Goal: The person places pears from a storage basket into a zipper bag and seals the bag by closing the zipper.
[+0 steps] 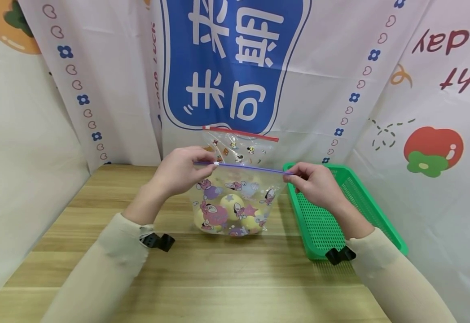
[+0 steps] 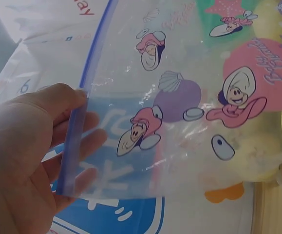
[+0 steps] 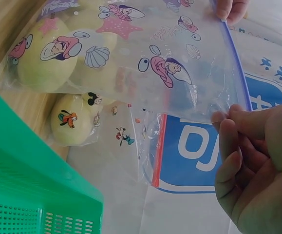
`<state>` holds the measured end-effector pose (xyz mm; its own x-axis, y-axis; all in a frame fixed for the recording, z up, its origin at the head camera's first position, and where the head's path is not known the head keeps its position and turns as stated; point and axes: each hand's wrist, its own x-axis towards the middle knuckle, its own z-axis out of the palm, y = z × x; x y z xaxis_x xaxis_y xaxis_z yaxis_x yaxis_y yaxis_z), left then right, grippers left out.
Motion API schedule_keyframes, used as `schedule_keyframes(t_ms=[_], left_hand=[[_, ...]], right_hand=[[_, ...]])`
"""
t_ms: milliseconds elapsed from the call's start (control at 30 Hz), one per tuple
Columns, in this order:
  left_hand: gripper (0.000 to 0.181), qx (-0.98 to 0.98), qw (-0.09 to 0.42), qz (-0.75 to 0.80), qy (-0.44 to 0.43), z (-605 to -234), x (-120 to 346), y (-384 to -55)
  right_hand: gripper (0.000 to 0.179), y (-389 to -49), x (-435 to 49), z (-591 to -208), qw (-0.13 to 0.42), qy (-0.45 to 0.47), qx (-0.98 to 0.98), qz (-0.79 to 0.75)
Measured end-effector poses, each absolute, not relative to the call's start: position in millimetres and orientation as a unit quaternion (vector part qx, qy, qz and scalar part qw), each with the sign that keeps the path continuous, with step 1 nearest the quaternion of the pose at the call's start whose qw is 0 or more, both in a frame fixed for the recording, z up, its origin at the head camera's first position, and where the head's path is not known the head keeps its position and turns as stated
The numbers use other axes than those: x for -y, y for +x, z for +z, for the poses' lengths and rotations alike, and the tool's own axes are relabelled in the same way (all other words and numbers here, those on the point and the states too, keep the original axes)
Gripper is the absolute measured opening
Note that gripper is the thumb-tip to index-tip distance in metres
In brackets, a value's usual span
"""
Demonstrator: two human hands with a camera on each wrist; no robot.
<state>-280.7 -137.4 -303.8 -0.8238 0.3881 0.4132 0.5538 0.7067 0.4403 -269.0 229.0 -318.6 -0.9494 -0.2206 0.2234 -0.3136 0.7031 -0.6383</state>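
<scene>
A clear zip bag [image 1: 273, 197] printed with pink and purple cartoon shells stands upright on the table, with several pale yellow round fruits [image 3: 43, 63] inside. Its purple zip strip [image 1: 255, 168] runs across the top between both hands. My left hand [image 1: 180, 172] pinches the strip near its left end, thumb and index finger at the small white slider [image 1: 216, 163]. At the opposite top corner, my right hand [image 1: 317, 186] pinches the strip's end between thumb and index finger. In the left wrist view, the left fingers [image 2: 89, 139] show through the film behind the strip.
Behind it stands a second clear bag [image 1: 239, 148] with a red zip strip [image 1: 255, 133], holding pale fruit [image 3: 72, 119]. A green plastic basket [image 1: 309, 244] sits at the right, under my right forearm. Printed cloth [image 1: 319, 58] hangs behind the wooden table [image 1: 218, 269].
</scene>
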Motion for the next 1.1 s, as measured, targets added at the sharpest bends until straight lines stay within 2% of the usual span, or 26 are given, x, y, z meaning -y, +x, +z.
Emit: schedule_keyframes(t_ms=[267,900,1000,1100], left_hand=[[0.014,0.907,0.15,-0.303,-0.253,-307,157,-278],[0.012,0.9,0.173,-0.32,-0.242,-311,199,-271],[0.012,0.898,0.16,-0.337,-0.235,-313,202,-270],[0.017,0.895,0.12,-0.372,-0.216,-316,205,-270]], right_hand=[[0.013,-269,-228,-318,0.063,0.143,0.92,0.36],[0.012,-267,-227,-315,0.063,0.138,0.919,0.363],[0.014,-267,-226,-314,0.062,0.143,0.917,0.368],[0.015,-267,-227,-315,0.06,0.148,0.913,0.374]])
